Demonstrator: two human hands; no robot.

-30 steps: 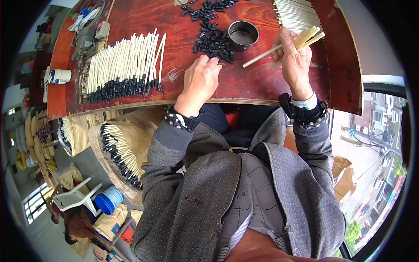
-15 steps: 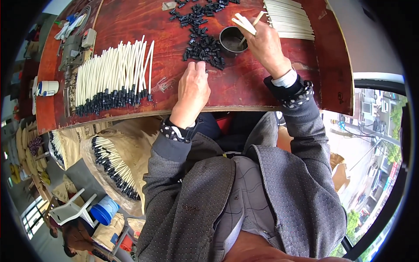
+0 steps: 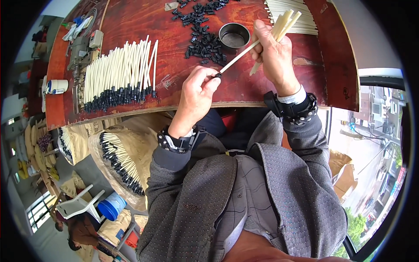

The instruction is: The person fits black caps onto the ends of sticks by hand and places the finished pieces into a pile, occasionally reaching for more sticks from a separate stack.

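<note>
Between its thumb and forefinger my left hand pinches a small black plastic fitting. One cream-coloured stick slants down from my right hand, its lower end meeting that fitting. Several more cream sticks are bunched in the closed right hand, pointing up past the fingers. Just left of the right hand stands a round dark metal cup. A heap of loose black fittings lies on the red table beyond my left hand. How deep the stick sits in the fitting is hidden by the fingers.
Left on the table lies a row of sticks with black ends. Plain sticks lie at the far right. A metal device and a white-and-blue container are at the left edge. Below, a sack holds capped sticks.
My right hand has lifted away from the cup, swinging one stick toward the left hand. My left hand has drawn back from the heap with a black fitting, which now meets the stick.
</note>
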